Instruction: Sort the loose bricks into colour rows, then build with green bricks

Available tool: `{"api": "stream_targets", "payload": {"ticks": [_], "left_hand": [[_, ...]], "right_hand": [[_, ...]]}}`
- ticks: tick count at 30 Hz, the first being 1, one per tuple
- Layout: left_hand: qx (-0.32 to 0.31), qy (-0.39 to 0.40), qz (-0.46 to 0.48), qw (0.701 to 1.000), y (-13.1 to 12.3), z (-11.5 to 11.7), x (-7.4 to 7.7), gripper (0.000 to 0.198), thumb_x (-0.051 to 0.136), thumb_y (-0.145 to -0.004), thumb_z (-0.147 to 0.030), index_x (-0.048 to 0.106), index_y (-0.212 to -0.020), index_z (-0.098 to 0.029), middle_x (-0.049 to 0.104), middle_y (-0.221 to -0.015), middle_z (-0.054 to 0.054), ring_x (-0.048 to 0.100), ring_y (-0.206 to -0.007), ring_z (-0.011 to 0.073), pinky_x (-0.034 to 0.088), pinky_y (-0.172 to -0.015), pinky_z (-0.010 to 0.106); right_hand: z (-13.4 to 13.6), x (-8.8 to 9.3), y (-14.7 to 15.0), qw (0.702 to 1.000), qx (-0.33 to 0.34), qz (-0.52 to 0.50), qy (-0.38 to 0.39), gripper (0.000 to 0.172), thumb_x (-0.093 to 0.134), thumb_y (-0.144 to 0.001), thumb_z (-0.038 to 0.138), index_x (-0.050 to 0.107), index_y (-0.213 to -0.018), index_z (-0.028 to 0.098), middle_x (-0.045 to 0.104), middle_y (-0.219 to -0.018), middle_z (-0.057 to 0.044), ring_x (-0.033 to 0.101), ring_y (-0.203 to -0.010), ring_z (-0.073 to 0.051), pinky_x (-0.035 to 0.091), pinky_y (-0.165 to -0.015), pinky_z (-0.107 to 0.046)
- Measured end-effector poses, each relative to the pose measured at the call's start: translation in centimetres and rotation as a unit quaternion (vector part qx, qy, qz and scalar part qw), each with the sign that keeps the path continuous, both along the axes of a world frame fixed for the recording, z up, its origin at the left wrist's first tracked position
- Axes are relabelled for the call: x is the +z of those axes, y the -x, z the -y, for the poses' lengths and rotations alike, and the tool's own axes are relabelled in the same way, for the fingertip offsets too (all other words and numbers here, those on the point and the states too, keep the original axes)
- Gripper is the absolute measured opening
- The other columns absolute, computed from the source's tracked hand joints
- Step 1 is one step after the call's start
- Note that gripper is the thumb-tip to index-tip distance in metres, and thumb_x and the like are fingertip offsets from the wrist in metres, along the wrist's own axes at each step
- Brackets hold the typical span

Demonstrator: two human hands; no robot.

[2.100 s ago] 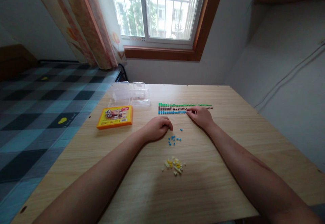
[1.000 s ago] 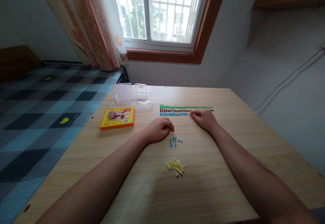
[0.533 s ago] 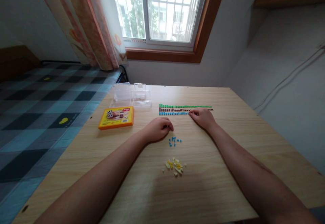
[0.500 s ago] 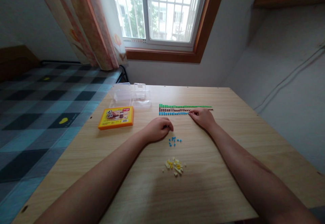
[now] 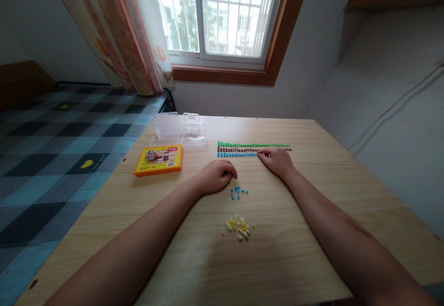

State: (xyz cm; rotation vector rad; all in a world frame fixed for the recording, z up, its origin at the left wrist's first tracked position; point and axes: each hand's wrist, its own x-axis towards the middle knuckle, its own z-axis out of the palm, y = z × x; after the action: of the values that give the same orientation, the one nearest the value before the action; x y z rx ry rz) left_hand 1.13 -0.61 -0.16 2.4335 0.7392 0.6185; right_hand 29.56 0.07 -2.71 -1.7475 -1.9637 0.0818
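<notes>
Three rows of small building bricks lie toward the far side of the table: a green row [image 5: 253,145], a dark red-brown row [image 5: 239,150] and a blue row [image 5: 236,155]. At the right end of the blue row, my right hand [image 5: 276,159] pinches a small blue brick, mostly covered by the fingertips. My left hand [image 5: 217,176] rests on the table with its fingers curled in, and nothing shows in it. Just nearer than it lie several loose blue bricks [image 5: 237,192]. Closer still is a scattered pile of pale and bright yellow bricks [image 5: 242,227].
An orange-yellow box [image 5: 158,160] with a printed lid lies left of my left hand. Behind it stand clear plastic containers [image 5: 193,134] with raised lids. The wooden table [image 5: 294,259] borders a bed with a checked cover [image 5: 62,158]; a window is beyond.
Almost nothing differs. My right hand stays at the end of the blue row with only a very slight shift, and my left hand rests in the same place.
</notes>
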Motion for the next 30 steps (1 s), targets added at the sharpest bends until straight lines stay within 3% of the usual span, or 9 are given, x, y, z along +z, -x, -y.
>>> {"api": "stream_targets", "payload": {"ticks": [17,30], "left_hand": [[-0.002,0.001,-0.007,1.0,0.04,-0.01,0.07,0.026,0.056,-0.082,-0.002,0.076,-0.082,-0.018,0.072,-0.086,0.002,0.064,-0.083,0.0149,0.049,-0.083,0.028],[-0.005,0.002,-0.007,1.0,0.04,-0.03,0.06,0.025,0.056,-0.082,-0.002,0.076,-0.082,-0.017,0.071,-0.087,0.003,0.064,-0.084,0.015,0.05,-0.083,0.028]], "right_hand": [[0.07,0.17,0.05,1.0,-0.009,-0.018,0.014,0.02,0.067,-0.091,0.035,0.082,-0.101,0.028,0.081,-0.099,-0.001,0.073,-0.09,-0.022,0.05,-0.077,-0.03],[-0.09,-0.1,-0.15,1.0,-0.005,-0.008,0.018,0.02,0.066,-0.092,0.036,0.083,-0.099,0.028,0.081,-0.103,-0.001,0.073,-0.094,-0.023,0.05,-0.077,-0.031]]}}
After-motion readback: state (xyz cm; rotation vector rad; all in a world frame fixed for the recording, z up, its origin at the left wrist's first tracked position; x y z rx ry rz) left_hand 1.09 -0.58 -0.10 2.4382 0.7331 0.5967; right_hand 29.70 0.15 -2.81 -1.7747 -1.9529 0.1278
